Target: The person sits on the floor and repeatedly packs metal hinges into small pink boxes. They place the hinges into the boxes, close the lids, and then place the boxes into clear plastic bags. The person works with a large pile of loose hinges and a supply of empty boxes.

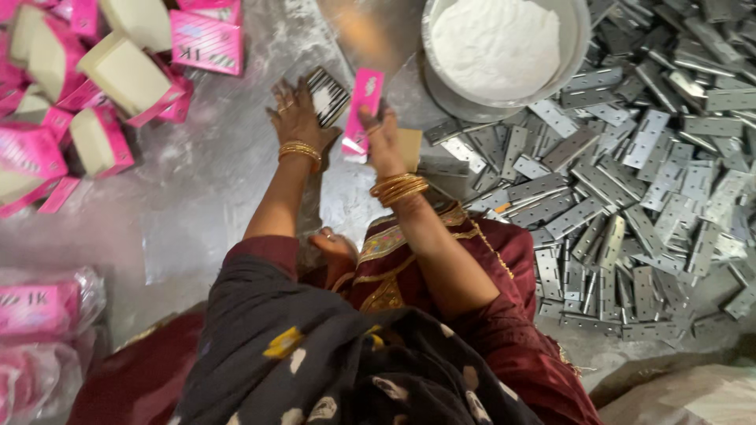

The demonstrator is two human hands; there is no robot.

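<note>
A broad heap of grey metal hinges (630, 173) filled the right half of the frame, spread loose over the dusty grey floor (213, 189). At the upper centre stood a round metal bowl (579, 47), nearly full of white powder (496, 39), its rim touching the nearest hinges. In the upper left lay a pile of pink cardboard boxes (87, 86), several open and tilted, their pale insides showing. In the lower left corner, more pink boxes sat wrapped in a clear plastic bag (47, 315).

Just below the bowl, in the upper middle of the frame, the right hand (383, 138) had its fingers closed round a flat pink carton (364, 110), held upright and slightly tilted above the floor. Close beside it, the left hand (295, 118) gripped a small stack of hinges (325, 94) by its edge, fingers curled partway over it. The stack and the carton were just beside each other; whether they touched could not be told. Gold bangles (398, 189) ringed both wrists. A dark patterned shawl (315, 354) over maroon cloth covered the bottom of the frame.
</note>
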